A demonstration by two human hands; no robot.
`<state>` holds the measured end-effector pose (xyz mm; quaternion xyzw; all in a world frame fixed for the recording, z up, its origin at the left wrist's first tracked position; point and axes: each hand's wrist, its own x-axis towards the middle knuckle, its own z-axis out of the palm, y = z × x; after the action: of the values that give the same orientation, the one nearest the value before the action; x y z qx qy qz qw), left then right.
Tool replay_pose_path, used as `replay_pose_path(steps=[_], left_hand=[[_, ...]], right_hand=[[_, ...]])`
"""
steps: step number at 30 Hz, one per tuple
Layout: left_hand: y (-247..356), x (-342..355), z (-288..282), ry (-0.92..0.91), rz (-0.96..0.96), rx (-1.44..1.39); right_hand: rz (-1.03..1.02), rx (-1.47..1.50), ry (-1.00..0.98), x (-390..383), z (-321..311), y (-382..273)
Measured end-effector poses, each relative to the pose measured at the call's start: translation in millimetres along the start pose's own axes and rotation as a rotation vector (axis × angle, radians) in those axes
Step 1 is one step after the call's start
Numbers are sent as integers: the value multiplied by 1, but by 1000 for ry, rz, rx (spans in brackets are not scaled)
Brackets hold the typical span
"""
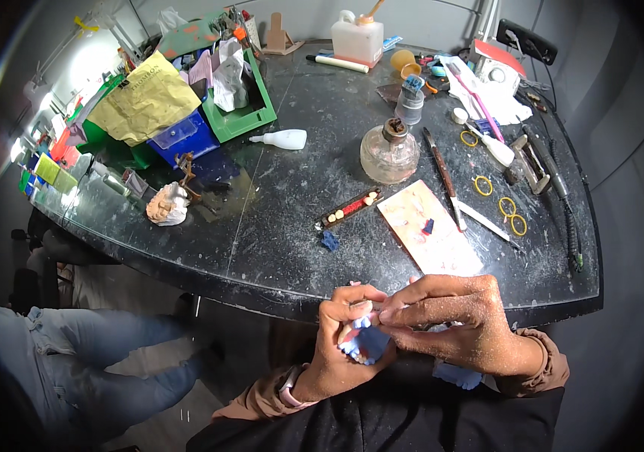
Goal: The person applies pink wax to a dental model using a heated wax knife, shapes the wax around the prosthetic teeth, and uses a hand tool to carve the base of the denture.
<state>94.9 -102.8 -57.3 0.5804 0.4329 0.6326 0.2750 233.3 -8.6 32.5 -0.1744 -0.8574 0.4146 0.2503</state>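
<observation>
My left hand (331, 354) is wrapped round a small blue, white and pinkish piece that looks like a dental model (371, 345), just off the table's near edge. The fingers of my right hand (461, 313) are pinched together against the upper right side of the model. What sits between those fingertips, if anything, is hidden. White dust covers the right hand. Below my right wrist, a pale blue piece (457, 375) lies at my lap, partly covered. Just beyond the hands, a wax-smeared pale slab (435, 248) rests on the table.
Behind the slab stands a glass spirit burner (390, 154). A brown-handled carving tool (442, 173), yellow rings (482, 185) and a strip with teeth (350, 208) lie around it. Left are a plaster cast (167, 205), a white dropper bottle (284, 140) and a green bin (250, 113). Another person's jeans (111, 346) show lower left.
</observation>
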Motion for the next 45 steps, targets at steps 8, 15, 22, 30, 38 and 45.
replay_pose_path(steps=[8, 15, 22, 30, 38, 45], left_hand=[[-2, 1, 0, -4, 13, -9], [0, 1, 1, 7, 7, -92], [2, 5, 0, -1, 4, -106], [2, 5, 1, 21, -28, -37], [0, 5, 2, 45, -38, -24], [0, 4, 2, 44, -56, -24]], right_hand=[[-2, 49, -15, -1, 0, 1], [-17, 41, -35, -2, -1, 2], [9, 87, -1, -1, 2, 4], [36, -27, 8, 3, 4, 1], [54, 53, 13, 6, 3, 6], [44, 78, 35, 7, 4, 7]])
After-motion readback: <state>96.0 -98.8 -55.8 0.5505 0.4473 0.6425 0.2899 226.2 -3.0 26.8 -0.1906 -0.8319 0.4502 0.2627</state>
